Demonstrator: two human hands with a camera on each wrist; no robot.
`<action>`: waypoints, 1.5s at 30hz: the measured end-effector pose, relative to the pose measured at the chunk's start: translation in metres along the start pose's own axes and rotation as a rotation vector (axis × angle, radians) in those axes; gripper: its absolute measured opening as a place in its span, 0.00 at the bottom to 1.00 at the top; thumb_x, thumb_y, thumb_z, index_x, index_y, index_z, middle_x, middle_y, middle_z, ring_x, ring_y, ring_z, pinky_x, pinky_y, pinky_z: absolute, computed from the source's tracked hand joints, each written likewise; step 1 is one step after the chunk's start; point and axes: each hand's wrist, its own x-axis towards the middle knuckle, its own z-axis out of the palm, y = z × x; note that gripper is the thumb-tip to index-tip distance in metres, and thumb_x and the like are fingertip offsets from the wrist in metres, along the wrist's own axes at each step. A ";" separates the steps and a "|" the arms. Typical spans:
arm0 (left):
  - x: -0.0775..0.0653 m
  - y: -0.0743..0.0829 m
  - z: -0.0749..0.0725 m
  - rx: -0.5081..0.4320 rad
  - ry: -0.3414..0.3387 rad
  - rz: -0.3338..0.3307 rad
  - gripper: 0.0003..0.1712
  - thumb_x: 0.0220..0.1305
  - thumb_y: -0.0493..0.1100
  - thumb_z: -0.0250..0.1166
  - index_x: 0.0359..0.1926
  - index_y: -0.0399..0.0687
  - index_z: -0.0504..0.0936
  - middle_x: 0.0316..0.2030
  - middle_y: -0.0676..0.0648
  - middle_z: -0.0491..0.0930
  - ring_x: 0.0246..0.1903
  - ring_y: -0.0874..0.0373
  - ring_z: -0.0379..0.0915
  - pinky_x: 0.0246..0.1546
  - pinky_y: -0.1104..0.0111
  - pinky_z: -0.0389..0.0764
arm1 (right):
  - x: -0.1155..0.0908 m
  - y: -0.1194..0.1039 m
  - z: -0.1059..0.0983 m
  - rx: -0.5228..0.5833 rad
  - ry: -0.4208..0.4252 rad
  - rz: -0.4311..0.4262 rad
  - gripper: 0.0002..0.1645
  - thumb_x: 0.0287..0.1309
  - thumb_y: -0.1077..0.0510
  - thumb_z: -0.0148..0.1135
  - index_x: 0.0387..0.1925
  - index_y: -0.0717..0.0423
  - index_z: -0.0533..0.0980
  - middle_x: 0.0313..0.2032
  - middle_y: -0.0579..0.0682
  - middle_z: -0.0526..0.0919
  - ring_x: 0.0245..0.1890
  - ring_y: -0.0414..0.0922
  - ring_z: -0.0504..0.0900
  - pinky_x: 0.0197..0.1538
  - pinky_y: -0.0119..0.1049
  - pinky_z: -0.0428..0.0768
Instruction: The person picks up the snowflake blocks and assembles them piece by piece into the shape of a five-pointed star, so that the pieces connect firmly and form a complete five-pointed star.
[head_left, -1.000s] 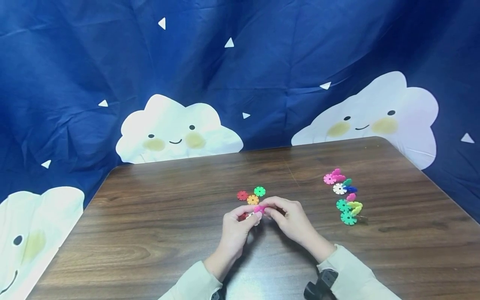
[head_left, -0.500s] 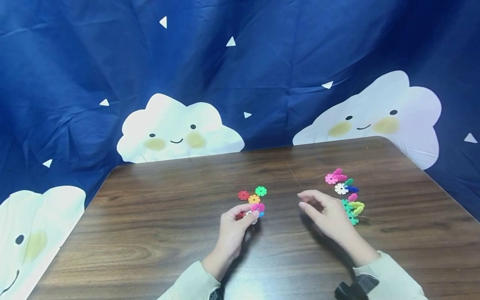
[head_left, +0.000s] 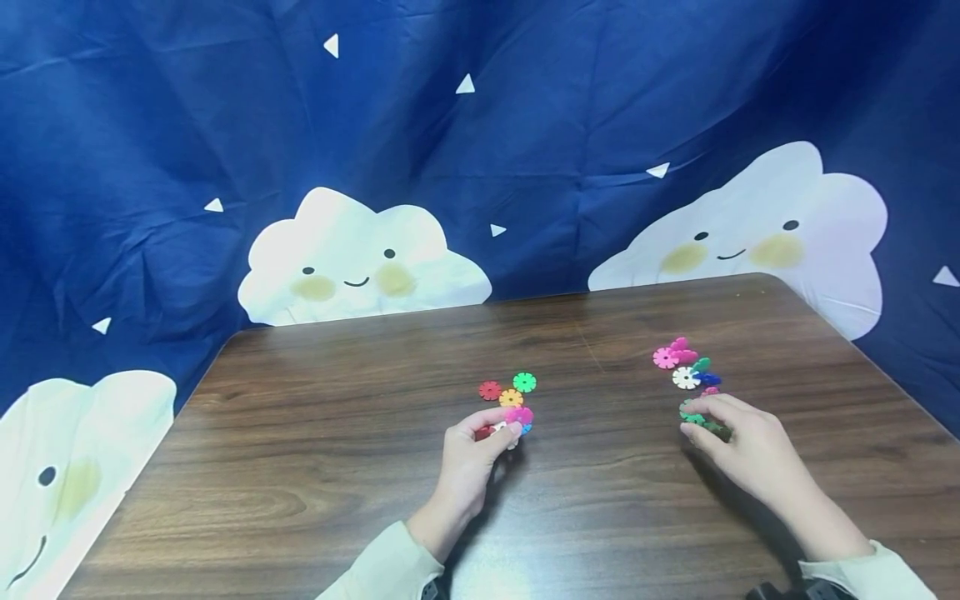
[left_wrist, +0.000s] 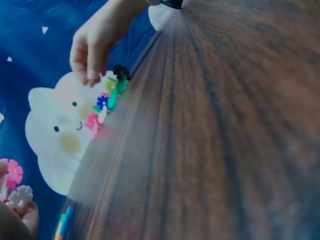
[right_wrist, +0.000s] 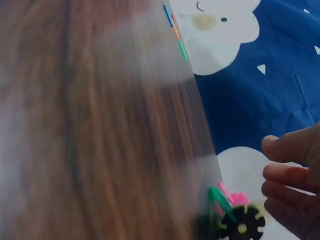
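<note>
My left hand (head_left: 467, 467) pinches a small cluster of toothed plastic snowflake discs between thumb and fingers. A pink disc (head_left: 520, 415) tops it; a white disc (left_wrist: 21, 196) and some red show below, partly covered by the fingers. Far to the right, my right hand (head_left: 757, 450) hovers at a loose pile of similar discs, thumb and index finger apart. Green discs (head_left: 691, 412) lie by its fingertips, and the hand hides part of the pile. In the right wrist view its fingers hold nothing, with a black disc (right_wrist: 243, 223) close by.
Red (head_left: 490, 390), orange (head_left: 511, 398) and green (head_left: 524, 382) discs lie flat just beyond my left hand. Pink (head_left: 665, 358), white (head_left: 686, 377) and blue (head_left: 709, 379) discs form the pile's far part. A blue cloud-print curtain (head_left: 525, 125) hangs behind the wooden table (head_left: 300, 433).
My right hand has let go of the cluster and moved right across the table to the loose pile. The left hand has stayed nearly in place, still holding the cluster.
</note>
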 end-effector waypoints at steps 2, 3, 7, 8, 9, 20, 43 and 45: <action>0.000 0.000 0.000 -0.002 -0.002 -0.008 0.17 0.48 0.29 0.66 0.42 0.28 0.80 0.17 0.55 0.78 0.18 0.67 0.71 0.18 0.76 0.68 | -0.002 0.004 -0.002 -0.031 0.006 -0.006 0.17 0.33 0.63 0.75 0.32 0.51 0.81 0.30 0.47 0.83 0.26 0.40 0.77 0.27 0.37 0.74; 0.000 0.000 0.000 -0.003 -0.003 -0.010 0.17 0.48 0.29 0.66 0.43 0.28 0.79 0.17 0.55 0.78 0.18 0.67 0.71 0.17 0.76 0.68 | -0.003 0.006 -0.003 -0.043 0.003 -0.002 0.18 0.32 0.63 0.75 0.32 0.52 0.81 0.30 0.47 0.83 0.26 0.40 0.77 0.28 0.38 0.74; 0.000 0.000 -0.001 0.006 -0.004 -0.013 0.17 0.48 0.30 0.66 0.43 0.28 0.80 0.17 0.55 0.78 0.18 0.67 0.70 0.15 0.77 0.66 | -0.005 0.011 -0.006 -0.069 -0.023 0.022 0.18 0.31 0.64 0.75 0.32 0.55 0.80 0.32 0.52 0.83 0.32 0.52 0.80 0.35 0.49 0.75; 0.000 0.000 -0.002 0.009 -0.004 -0.013 0.17 0.48 0.30 0.66 0.43 0.28 0.80 0.17 0.55 0.78 0.17 0.67 0.70 0.15 0.77 0.66 | -0.005 0.012 -0.006 -0.069 -0.033 0.026 0.18 0.31 0.64 0.75 0.32 0.56 0.80 0.32 0.54 0.83 0.33 0.55 0.80 0.36 0.52 0.74; 0.000 0.000 -0.002 0.012 -0.005 -0.012 0.17 0.49 0.30 0.67 0.43 0.29 0.80 0.17 0.55 0.78 0.17 0.67 0.70 0.15 0.77 0.65 | -0.005 0.012 -0.006 -0.064 -0.042 0.032 0.19 0.32 0.64 0.75 0.33 0.57 0.80 0.33 0.55 0.83 0.35 0.57 0.79 0.37 0.53 0.74; -0.002 0.001 -0.004 0.028 -0.009 -0.017 0.18 0.49 0.31 0.67 0.44 0.30 0.80 0.16 0.55 0.77 0.15 0.67 0.66 0.11 0.76 0.61 | -0.009 0.019 0.000 -0.091 -0.114 0.074 0.21 0.30 0.63 0.75 0.34 0.62 0.80 0.33 0.61 0.77 0.36 0.61 0.75 0.39 0.57 0.70; -0.001 -0.001 -0.001 -0.023 -0.048 -0.013 0.19 0.48 0.29 0.67 0.44 0.27 0.79 0.23 0.53 0.81 0.19 0.66 0.72 0.22 0.75 0.73 | -0.011 0.021 0.001 -0.058 -0.119 0.116 0.21 0.25 0.57 0.78 0.25 0.61 0.78 0.30 0.58 0.75 0.31 0.57 0.75 0.35 0.51 0.71; -0.002 0.000 -0.001 -0.014 -0.050 -0.008 0.20 0.47 0.29 0.68 0.44 0.27 0.79 0.25 0.51 0.82 0.22 0.66 0.74 0.24 0.75 0.75 | -0.010 0.019 0.000 -0.036 -0.121 0.134 0.20 0.26 0.55 0.78 0.25 0.59 0.79 0.31 0.56 0.76 0.32 0.57 0.76 0.35 0.52 0.73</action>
